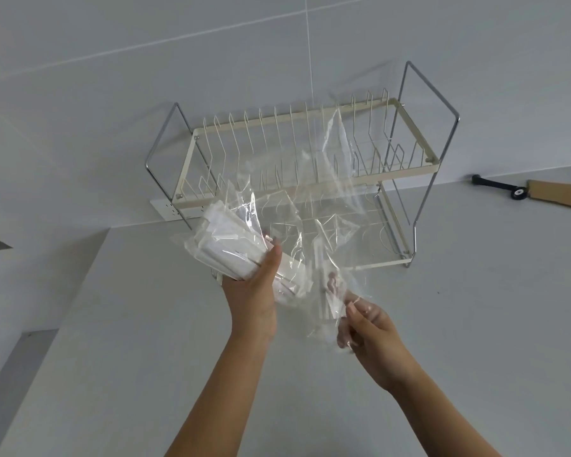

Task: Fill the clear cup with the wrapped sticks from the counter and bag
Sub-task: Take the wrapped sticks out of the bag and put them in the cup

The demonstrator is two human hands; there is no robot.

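My left hand is raised above the counter and grips a bundle of white wrapped sticks through a crumpled clear plastic bag. The bundle points up and to the left. The bag's loose film spreads up and right in front of the dish rack. My right hand pinches the bag's lower edge between thumb and fingers. One more white stick hangs inside the bag between my hands. I cannot make out the clear cup in this view.
A two-tier wire dish rack stands against the tiled wall behind the bag. A white wall socket sits left of it. A black-handled tool with a wooden piece lies at the far right. The grey counter drops off at its left edge.
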